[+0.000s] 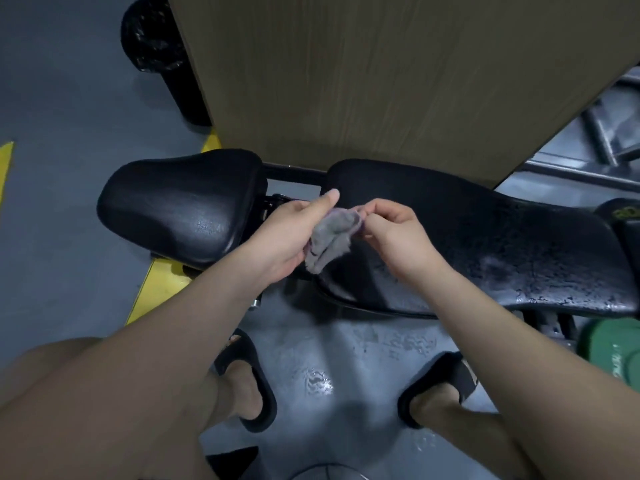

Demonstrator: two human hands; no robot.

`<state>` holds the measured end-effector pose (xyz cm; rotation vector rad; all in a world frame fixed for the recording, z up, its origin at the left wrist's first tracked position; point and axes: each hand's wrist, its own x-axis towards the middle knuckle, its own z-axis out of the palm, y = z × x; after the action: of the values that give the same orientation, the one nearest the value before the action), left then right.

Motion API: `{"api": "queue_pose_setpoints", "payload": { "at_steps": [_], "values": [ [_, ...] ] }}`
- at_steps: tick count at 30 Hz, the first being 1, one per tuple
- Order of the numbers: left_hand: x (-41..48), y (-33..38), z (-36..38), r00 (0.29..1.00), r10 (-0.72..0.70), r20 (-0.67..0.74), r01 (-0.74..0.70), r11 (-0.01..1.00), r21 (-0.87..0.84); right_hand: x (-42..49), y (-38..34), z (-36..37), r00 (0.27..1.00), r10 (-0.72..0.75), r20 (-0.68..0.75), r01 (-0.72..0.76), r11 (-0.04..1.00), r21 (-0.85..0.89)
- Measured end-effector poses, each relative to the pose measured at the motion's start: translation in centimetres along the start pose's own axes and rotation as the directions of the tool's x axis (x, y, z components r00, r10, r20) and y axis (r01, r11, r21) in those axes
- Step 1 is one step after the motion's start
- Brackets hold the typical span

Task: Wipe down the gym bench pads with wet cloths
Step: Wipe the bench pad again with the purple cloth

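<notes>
A small grey cloth with a purple edge hangs bunched between both my hands, above the gap between two black bench pads. My left hand holds its left side, thumb stretched up over the top. My right hand pinches its right corner with curled fingers. The short seat pad lies to the left and looks dry and shiny. The long back pad runs to the right, and its surface is beaded with water drops.
A wooden panel rises behind the bench. A black bin with a bag stands at the far left. Metal frame bars and a green object are at the right. The grey floor is wet between my sandalled feet.
</notes>
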<state>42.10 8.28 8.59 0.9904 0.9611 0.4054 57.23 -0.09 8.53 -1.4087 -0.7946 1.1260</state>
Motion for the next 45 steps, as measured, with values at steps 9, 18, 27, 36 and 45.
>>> {"api": "queue_pose_setpoints", "payload": {
  "at_steps": [9,18,27,36,45],
  "values": [
    [1.1,-0.8,1.9,0.996,0.041,-0.076,-0.04,0.999,0.018,-0.1,1.6,-5.9,0.974,0.223,0.034,-0.219,0.972,-0.089],
    [2.6,-3.9,0.7,0.941,0.007,-0.337,0.075,0.97,0.231,0.2,4.4,-5.1,0.946,0.222,0.237,-0.212,0.975,-0.069],
    [1.0,-4.6,2.3,0.999,0.026,-0.019,-0.014,0.883,0.468,1.9,4.5,-4.6,0.943,0.192,0.273,-0.183,0.981,-0.059],
    [2.8,-5.4,-0.6,0.889,0.306,-0.341,0.055,0.668,0.742,3.0,6.9,-6.9,0.997,0.072,0.031,-0.03,0.716,-0.697],
    [2.1,-13.5,1.7,0.903,0.344,-0.256,0.009,0.582,0.813,0.7,9.6,-8.1,0.982,-0.017,0.19,0.185,0.317,-0.93]
  ]
}}
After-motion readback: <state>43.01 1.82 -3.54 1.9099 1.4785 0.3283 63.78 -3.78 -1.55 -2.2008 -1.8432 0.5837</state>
